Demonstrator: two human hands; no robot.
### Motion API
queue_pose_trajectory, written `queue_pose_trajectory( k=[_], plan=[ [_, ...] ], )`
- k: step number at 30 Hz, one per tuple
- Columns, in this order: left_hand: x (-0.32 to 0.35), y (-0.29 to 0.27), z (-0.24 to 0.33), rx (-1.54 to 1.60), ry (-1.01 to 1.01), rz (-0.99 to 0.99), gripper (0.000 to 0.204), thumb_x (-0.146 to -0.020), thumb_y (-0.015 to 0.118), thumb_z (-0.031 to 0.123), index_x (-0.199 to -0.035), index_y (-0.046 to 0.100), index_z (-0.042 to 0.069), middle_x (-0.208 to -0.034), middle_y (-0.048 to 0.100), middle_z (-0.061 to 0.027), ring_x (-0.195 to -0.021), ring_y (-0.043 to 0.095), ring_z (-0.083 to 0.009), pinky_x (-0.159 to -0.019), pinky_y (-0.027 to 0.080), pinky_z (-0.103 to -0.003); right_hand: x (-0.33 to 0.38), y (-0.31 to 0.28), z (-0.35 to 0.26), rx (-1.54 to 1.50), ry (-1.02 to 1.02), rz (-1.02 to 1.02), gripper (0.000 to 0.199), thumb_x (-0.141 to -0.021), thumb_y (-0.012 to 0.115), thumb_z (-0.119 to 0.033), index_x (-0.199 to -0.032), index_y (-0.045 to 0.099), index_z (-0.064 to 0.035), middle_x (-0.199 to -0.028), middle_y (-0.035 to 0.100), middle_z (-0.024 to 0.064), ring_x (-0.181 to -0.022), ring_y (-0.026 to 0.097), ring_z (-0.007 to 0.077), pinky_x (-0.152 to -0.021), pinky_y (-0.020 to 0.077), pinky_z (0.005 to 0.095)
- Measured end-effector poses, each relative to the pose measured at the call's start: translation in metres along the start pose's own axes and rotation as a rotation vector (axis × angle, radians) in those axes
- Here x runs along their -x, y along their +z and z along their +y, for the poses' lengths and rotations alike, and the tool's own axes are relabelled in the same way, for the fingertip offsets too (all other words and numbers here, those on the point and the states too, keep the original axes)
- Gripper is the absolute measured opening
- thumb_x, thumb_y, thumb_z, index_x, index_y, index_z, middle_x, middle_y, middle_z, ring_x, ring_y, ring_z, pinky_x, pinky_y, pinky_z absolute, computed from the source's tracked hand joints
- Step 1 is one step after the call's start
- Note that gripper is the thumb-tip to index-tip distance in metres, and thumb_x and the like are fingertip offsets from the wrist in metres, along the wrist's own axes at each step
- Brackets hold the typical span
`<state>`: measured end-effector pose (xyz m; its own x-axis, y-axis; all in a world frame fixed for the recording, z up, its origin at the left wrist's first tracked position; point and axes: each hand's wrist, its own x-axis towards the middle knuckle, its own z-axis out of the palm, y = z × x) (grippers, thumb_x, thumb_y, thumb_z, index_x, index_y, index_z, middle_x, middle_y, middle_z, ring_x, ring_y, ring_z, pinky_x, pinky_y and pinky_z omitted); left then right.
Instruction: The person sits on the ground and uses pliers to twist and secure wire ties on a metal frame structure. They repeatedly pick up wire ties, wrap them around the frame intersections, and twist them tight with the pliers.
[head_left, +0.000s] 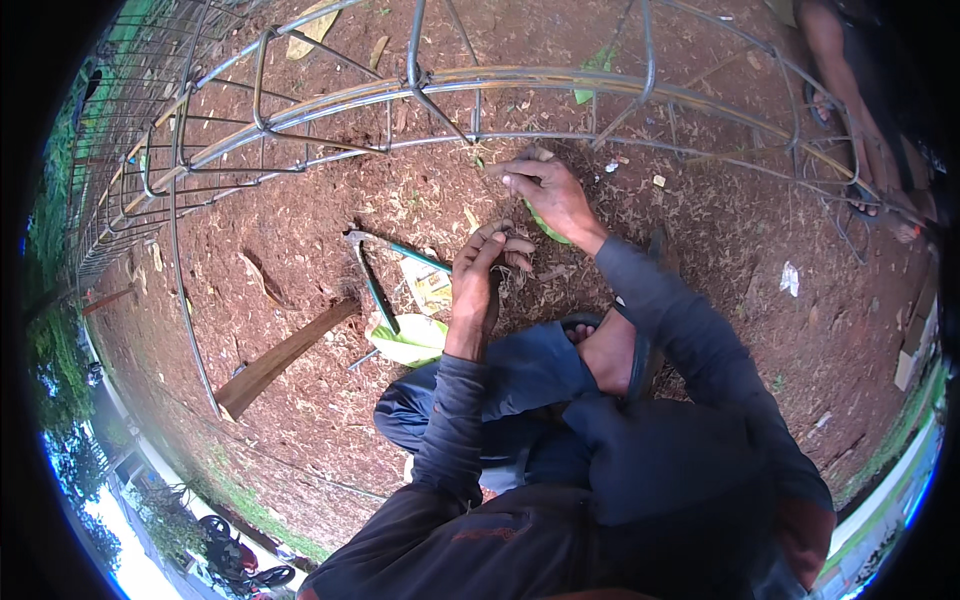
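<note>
Fingers of the left hand [476,278] are curled and those of the right hand [560,196] are drawn together, pointed left; whether anything is held cannot be told. Across the far side the rebar cage [540,75] is stretched, just beyond the right hand. Pincers [415,254] are laid spread on the soil [730,215], left of the left hand.

Legible text: none; yellow-and-white packet [427,287], lying on reddish ground [720,240]: patterned, any print too small to read; dark shirt [420,545]: reddish marking [488,534] across front, indistinct, unreadable
</note>
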<state>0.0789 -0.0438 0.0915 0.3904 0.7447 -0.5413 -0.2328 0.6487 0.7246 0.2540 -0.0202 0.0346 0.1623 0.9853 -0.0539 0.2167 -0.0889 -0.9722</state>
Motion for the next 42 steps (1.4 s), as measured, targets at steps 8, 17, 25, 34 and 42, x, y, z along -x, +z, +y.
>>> queue_pose_trajectory(
  k=[8,17,25,34,42],
  plan=[
    [-0.057,-0.017,-0.004,-0.138,0.122,0.125,0.033,-0.101,0.053,0.010,-0.130,0.051,-0.004,-0.087,0.071,-0.0124,-0.068,0.059,-0.0158,-0.066,0.048,-0.029,-0.008,-0.032,-0.033,0.429,-0.124,0.042,0.029,-0.097,0.067,-0.027,-0.118,0.072,-0.0082,-0.108,0.071,0.0195,-0.092,0.069,0.0381,-0.084,0.0542,0.0417],
    [-0.097,-0.012,-0.002,-0.093,0.186,0.082,0.021,-0.105,0.050,0.009,-0.125,0.055,0.007,-0.091,0.073,-0.0110,-0.066,0.058,-0.0131,-0.060,0.046,-0.025,-0.084,-0.035,-0.060,0.315,0.177,-0.078,0.037,-0.100,0.065,-0.034,-0.111,0.070,0.0000,-0.085,0.072,0.0109,-0.067,0.068,0.0193,-0.059,0.0543,0.0319],
    [-0.097,-0.005,0.002,-0.118,0.182,0.122,0.020,-0.105,0.050,0.010,-0.124,0.057,0.007,-0.088,0.073,-0.0109,-0.066,0.059,-0.0131,-0.056,0.047,-0.025,-0.098,-0.037,-0.057,-0.189,0.442,-0.299,0.037,-0.098,0.070,-0.033,-0.107,0.069,0.0028,-0.078,0.070,0.0085,-0.063,0.067,0.0129,-0.049,0.0514,0.0256],
    [-0.089,0.005,0.019,-0.109,0.190,0.173,0.017,-0.102,0.058,0.012,-0.117,0.061,0.003,-0.082,0.071,-0.0097,-0.062,0.060,-0.0115,-0.053,0.043,-0.024,-0.078,-0.013,-0.063,0.183,0.165,-0.309,0.025,-0.101,0.062,-0.021,-0.105,0.070,0.0023,-0.090,0.074,0.0092,-0.080,0.072,0.0145,-0.063,0.0573,0.0299],
    [-0.082,-0.001,0.028,-0.225,0.214,0.205,0.018,-0.101,0.058,0.012,-0.114,0.065,0.001,-0.078,0.072,-0.0086,-0.058,0.058,-0.0096,-0.051,0.041,-0.023,-0.066,-0.005,-0.055,0.158,0.099,-0.201,0.020,-0.100,0.062,-0.019,-0.100,0.069,0.0001,-0.087,0.074,0.0087,-0.079,0.071,0.0143,-0.068,0.0559,0.0319]
  ],
)
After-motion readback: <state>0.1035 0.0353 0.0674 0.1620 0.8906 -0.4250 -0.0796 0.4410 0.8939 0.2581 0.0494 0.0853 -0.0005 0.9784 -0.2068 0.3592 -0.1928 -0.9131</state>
